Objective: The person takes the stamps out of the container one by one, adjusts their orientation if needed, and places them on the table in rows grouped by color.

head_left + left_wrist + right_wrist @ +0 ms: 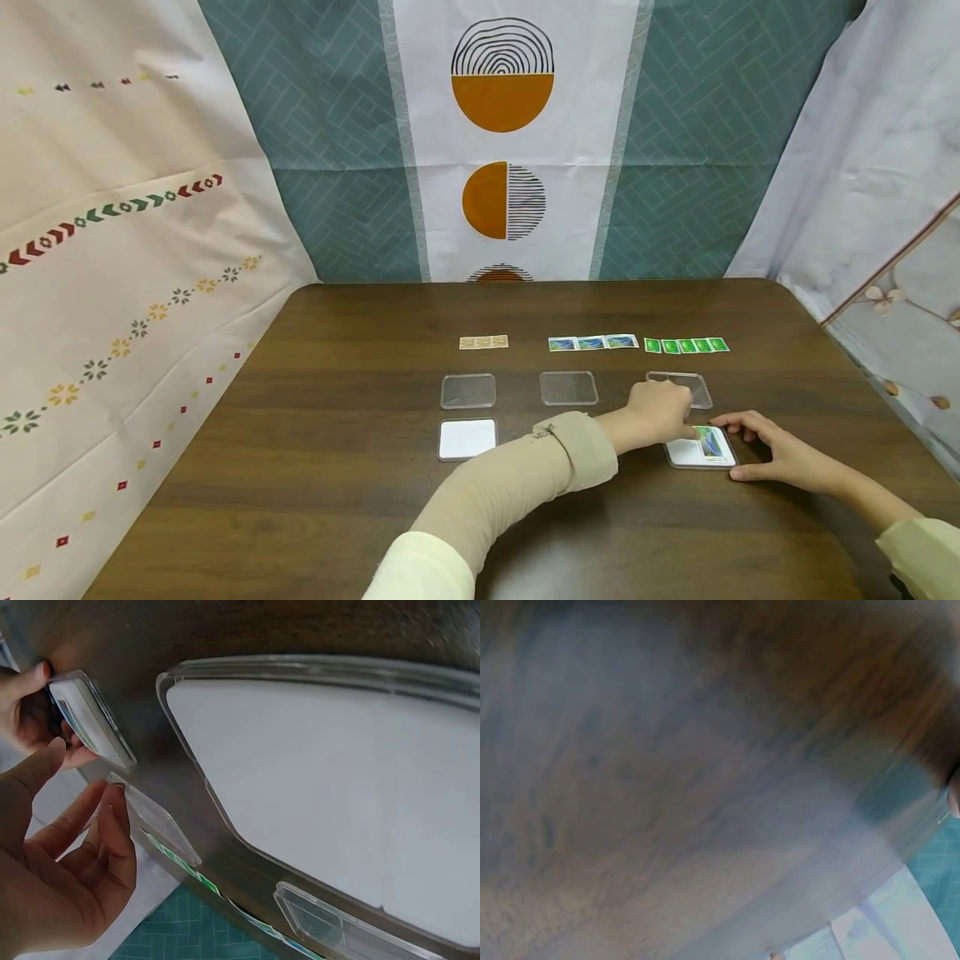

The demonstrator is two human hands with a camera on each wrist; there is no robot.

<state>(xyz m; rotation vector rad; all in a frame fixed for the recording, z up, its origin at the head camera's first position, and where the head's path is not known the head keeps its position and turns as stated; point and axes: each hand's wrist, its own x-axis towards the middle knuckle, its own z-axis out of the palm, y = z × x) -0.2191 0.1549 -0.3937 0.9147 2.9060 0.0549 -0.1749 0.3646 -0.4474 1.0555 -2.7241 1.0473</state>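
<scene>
My right hand (780, 454) grips the right side of a shallow clear case (682, 457), thumb at the near corner and fingertips at the far one. Inside this case lies a white card bearing a blue landscape stamp (712, 446), with a bit of green beside it. Over the case's far left side reaches my left hand (654, 410); in the left wrist view its thumb and loosely bent fingers (114, 825) stand apart with nothing between them. The left hand partly covers a clear lid (696, 390). In the right wrist view, mostly blurred table shows.
Behind lie strips of tan stamps (483, 342), blue stamps (592, 342) and green stamps (686, 345). Two other clear lids (468, 391) (568, 388) lie before them. A case with a white card (467, 439) stands left; another white-carded case (300, 787) lies close under the left wrist camera.
</scene>
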